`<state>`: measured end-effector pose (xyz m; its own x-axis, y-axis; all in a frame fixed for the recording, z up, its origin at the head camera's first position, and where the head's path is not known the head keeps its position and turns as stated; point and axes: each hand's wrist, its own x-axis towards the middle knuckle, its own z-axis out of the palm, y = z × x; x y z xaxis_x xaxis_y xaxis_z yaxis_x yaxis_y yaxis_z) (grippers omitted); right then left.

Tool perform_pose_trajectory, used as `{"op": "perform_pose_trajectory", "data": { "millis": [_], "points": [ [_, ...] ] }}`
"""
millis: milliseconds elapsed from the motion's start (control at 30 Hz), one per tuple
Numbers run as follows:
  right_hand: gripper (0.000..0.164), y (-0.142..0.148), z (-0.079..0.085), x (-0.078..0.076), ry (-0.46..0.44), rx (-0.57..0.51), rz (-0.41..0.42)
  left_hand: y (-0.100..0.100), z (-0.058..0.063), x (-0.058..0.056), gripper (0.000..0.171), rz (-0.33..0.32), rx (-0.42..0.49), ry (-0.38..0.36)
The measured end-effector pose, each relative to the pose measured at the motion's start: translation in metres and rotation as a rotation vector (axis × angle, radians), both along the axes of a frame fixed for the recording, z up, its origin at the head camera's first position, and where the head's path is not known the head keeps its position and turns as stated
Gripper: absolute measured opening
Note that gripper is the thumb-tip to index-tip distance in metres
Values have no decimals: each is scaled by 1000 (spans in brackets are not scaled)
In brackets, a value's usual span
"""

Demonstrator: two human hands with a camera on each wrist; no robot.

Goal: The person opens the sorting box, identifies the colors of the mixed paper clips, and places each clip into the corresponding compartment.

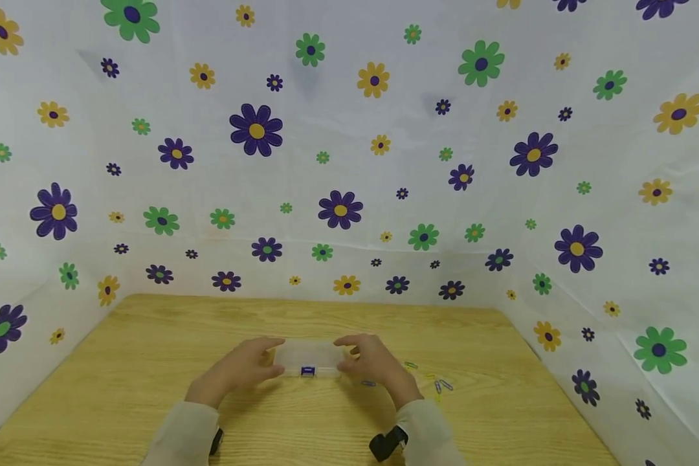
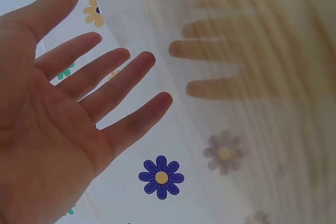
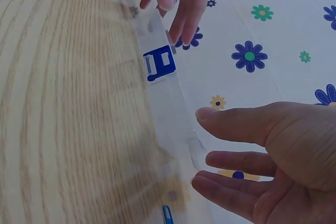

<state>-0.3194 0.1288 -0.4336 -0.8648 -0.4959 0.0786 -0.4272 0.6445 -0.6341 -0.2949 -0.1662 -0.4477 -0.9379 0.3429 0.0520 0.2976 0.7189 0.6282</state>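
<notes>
A clear plastic box [image 1: 309, 356] with a dark blue latch [image 1: 307, 371] on its near side rests on the table between two hands. At its left end is my left hand [image 1: 241, 366]; the left wrist view shows that hand's fingers [image 2: 134, 82] spread and fairly straight, with nothing held. On the opposite end my right hand [image 1: 378, 366] has its thumb and fingers apart around the box's corner. In the right wrist view the right hand [image 3: 262, 161] is close beside the box [image 3: 168, 111]; whether it touches cannot be told.
Several paper clips [image 1: 445, 384] lie scattered on the wooden table [image 1: 256, 427] to the right of the box, one blue clip [image 1: 368, 383] nearest the right hand. White flower-patterned sheets [image 1: 303, 168] stand behind the table and along both sides.
</notes>
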Motion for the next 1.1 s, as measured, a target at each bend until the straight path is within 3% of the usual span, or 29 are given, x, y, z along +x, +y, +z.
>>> {"op": "perform_pose_trajectory", "data": {
  "millis": [433,733,1100],
  "points": [
    [35,-8,-3,6,61,86,-11,3,2,2,42,30,-53,53],
    [35,-14,3,4,63,138,-55,2,7,2,43,43,-58,28],
    [30,-19,0,8,149,130,-17,5,6,5,39,65,-52,4]
  ]
}}
